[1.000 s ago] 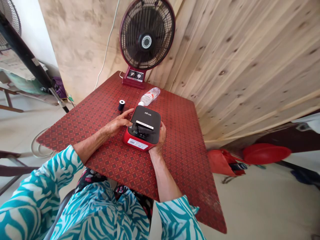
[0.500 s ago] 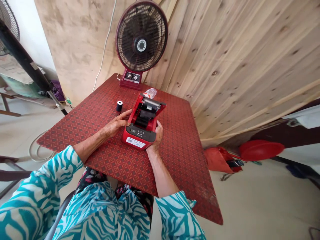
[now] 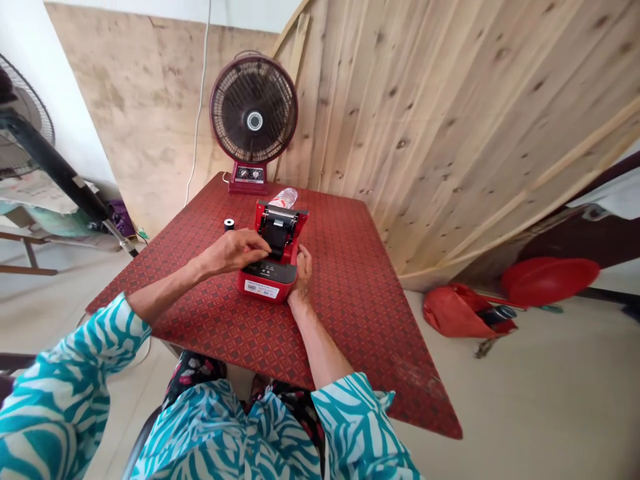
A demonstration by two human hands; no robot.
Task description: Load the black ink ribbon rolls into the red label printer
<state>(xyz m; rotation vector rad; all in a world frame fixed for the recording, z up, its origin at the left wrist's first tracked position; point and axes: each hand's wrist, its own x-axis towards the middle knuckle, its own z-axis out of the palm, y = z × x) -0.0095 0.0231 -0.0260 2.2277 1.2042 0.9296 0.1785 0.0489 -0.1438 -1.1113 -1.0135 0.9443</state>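
A red and black label printer [image 3: 267,291] stands on the table with its lid raised, a white sticker on its front and black ribbon [image 3: 275,241] showing inside. My right hand [image 3: 301,275] grips the printer's right side, fingers along its wall. Over the left edge of the opening is my left hand [image 3: 235,251], its fingers bent and drawn together at the ribbon. Whatever is between those fingertips is too small to make out. Just behind my left hand stands a small black roll with a white top [image 3: 229,225], partly hidden.
A clear plastic bottle [image 3: 285,199] lies behind the printer. At the back of the red patterned table [image 3: 345,300] stands a dark red fan [image 3: 254,120], near a wooden wall [image 3: 400,133]. A red bag [image 3: 455,312] and a red stool seat [image 3: 550,280] are off to the right.
My left hand has moved from the printer's left side up to its opening, and its fingers have closed together. The right hand still holds the right side. The view has shifted.
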